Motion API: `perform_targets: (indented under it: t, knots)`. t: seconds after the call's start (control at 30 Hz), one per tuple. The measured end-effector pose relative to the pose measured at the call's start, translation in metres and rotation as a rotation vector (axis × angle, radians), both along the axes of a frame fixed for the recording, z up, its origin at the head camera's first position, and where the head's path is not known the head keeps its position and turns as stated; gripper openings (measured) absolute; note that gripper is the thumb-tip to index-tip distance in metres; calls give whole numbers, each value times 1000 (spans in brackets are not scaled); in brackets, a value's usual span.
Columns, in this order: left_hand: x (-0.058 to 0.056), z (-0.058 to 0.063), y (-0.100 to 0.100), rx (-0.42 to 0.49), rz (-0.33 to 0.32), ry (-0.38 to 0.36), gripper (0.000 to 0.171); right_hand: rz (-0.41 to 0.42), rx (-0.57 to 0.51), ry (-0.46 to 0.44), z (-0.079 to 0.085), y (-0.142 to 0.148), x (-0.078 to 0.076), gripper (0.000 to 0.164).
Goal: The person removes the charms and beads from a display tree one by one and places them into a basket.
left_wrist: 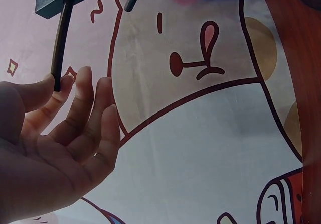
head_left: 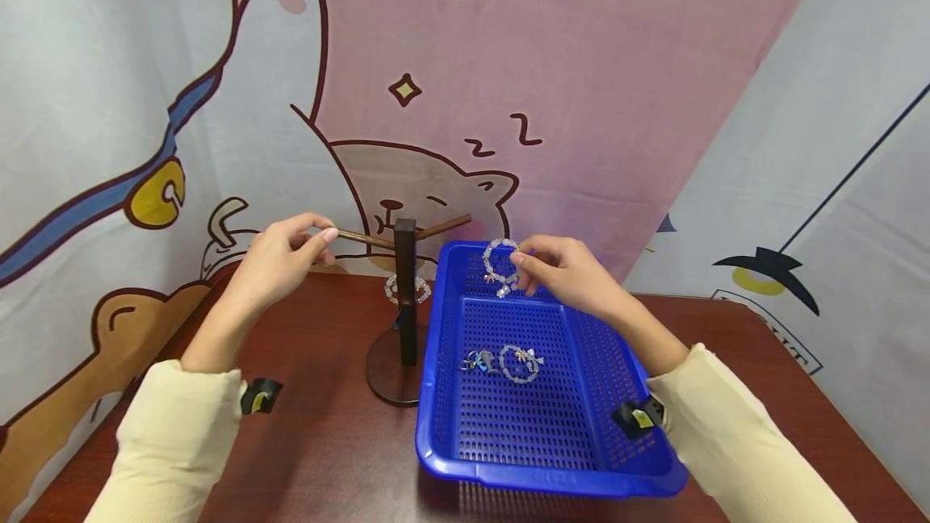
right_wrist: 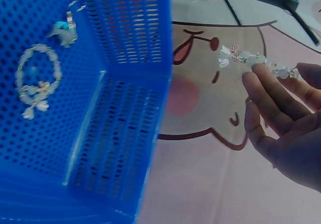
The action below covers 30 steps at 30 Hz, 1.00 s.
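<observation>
My left hand (head_left: 279, 261) pinches the tip of a thin wooden peg (head_left: 363, 238) between thumb and index finger, its other fingers loosely bent. The peg sticks out from the dark post (head_left: 408, 321) of a round-based stand. Above the far end of a blue basket, my right hand (head_left: 563, 269) holds a pale beaded bracelet (right_wrist: 256, 59) by its edge, with small charms dangling below. Another beaded bracelet (head_left: 392, 290) appears behind the post, low under the pegs.
Inside the blue basket (head_left: 552, 476) lie a clear beaded bracelet (head_left: 508, 375) and a keychain with blue and grey pieces (head_left: 483, 361). The stand's base (head_left: 388, 390) sits close against the basket's left side on the reddish-brown table (head_left: 320, 442). A cartoon-printed cloth (head_left: 617, 87) hangs behind.
</observation>
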<state>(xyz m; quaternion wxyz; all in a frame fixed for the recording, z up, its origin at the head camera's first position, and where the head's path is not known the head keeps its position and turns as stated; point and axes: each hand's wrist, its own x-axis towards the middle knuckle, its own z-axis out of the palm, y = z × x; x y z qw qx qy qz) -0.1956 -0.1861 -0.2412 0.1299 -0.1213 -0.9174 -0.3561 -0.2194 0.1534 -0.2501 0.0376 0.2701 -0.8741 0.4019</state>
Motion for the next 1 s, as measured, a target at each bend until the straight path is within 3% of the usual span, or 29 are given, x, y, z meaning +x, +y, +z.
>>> perform_targets:
  t: [0.67,1.0]
  knots:
    - [0,-1,1,32,9,-59,35,55,39,-110,-72,14,-9,15]
    - [-1,-1,0,42,4,-53,34,82,116,-149,-90,14,-13,16]
